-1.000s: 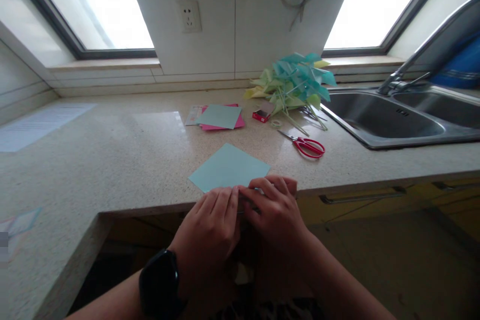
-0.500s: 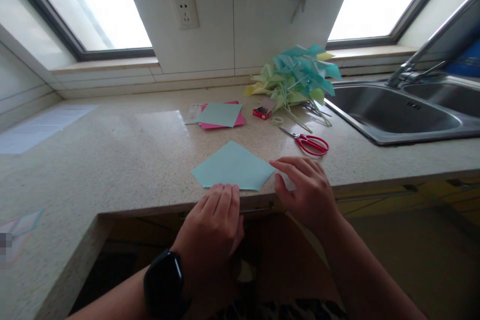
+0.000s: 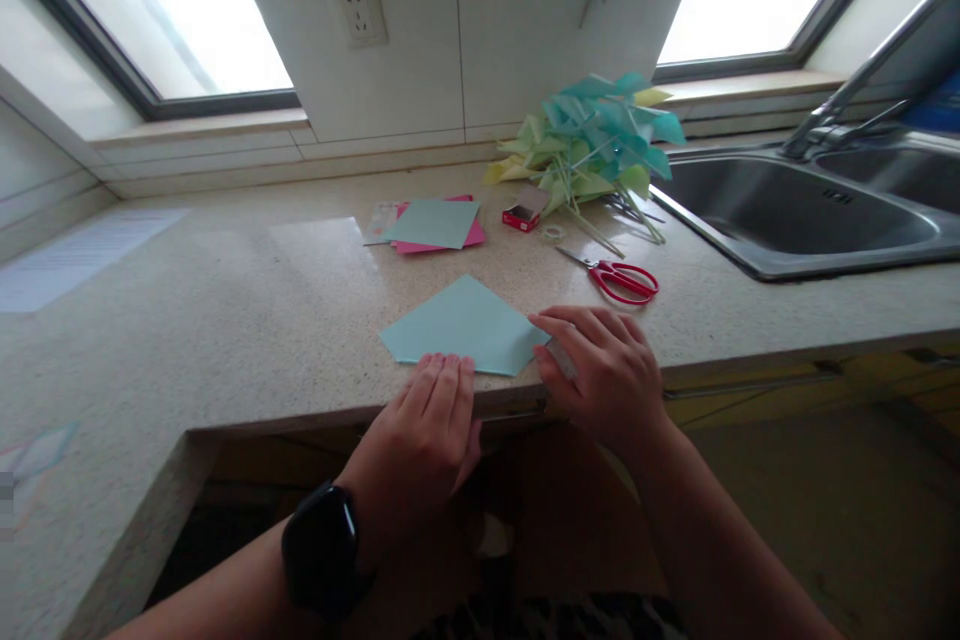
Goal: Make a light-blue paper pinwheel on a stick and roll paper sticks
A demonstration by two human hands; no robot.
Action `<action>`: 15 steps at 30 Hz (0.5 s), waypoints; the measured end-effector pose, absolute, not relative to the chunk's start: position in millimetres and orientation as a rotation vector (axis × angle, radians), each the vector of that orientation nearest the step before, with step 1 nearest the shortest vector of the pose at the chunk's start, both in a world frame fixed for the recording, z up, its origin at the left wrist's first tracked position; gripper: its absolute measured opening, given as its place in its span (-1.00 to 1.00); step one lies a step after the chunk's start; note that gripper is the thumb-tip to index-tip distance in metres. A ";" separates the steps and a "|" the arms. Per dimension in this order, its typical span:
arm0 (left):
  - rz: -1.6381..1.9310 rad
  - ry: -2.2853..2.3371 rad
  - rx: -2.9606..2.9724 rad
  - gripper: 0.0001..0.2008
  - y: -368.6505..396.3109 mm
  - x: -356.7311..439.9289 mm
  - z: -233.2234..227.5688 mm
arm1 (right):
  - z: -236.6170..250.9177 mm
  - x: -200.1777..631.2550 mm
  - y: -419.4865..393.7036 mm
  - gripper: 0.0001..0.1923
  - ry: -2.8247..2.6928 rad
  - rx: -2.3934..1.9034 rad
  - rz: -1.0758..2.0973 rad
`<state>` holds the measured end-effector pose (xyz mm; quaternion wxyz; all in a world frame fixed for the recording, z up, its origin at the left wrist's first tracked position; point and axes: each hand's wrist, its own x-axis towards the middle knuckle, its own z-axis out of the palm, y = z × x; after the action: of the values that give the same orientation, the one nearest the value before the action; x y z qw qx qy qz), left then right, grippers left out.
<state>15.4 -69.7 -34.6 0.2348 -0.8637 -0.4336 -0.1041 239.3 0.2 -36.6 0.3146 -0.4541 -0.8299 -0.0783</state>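
A light blue paper sheet (image 3: 465,328) lies flat on the speckled counter (image 3: 247,320) near its front edge, its near corner folded under or cut straight. My left hand (image 3: 427,425), with a black watch on the wrist, presses its fingertips on the paper's near edge. My right hand (image 3: 604,370) rests on the counter at the paper's right corner, fingers touching it. Neither hand lifts anything.
Red-handled scissors (image 3: 619,280) lie right of the paper. Behind are a stack of pink and blue sheets (image 3: 435,225), a small red box (image 3: 521,216), a tape roll (image 3: 553,232) and a heap of paper pinwheels (image 3: 592,145). A steel sink (image 3: 795,210) is at right.
My right hand moved off the paper's near edge to its right corner. My left hand stayed on the near edge. The camera tilted down slightly.
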 end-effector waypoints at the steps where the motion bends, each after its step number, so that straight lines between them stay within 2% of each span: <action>1: -0.284 -1.186 -2.374 -0.52 -69.1 15.1 -34.9 | -36.8 239.1 0.1 -0.71 -2.187 -1.195 -0.207; 15: -0.320 -1.200 -2.492 -0.50 -63.4 8.7 -31.1 | -38.3 238.4 -2.4 -0.70 -2.150 -1.190 -0.229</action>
<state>8.7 -63.4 -31.1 0.1778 -0.8808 -0.4240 -0.1131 238.4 -2.4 -38.3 0.3303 -0.4549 -0.8223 -0.0877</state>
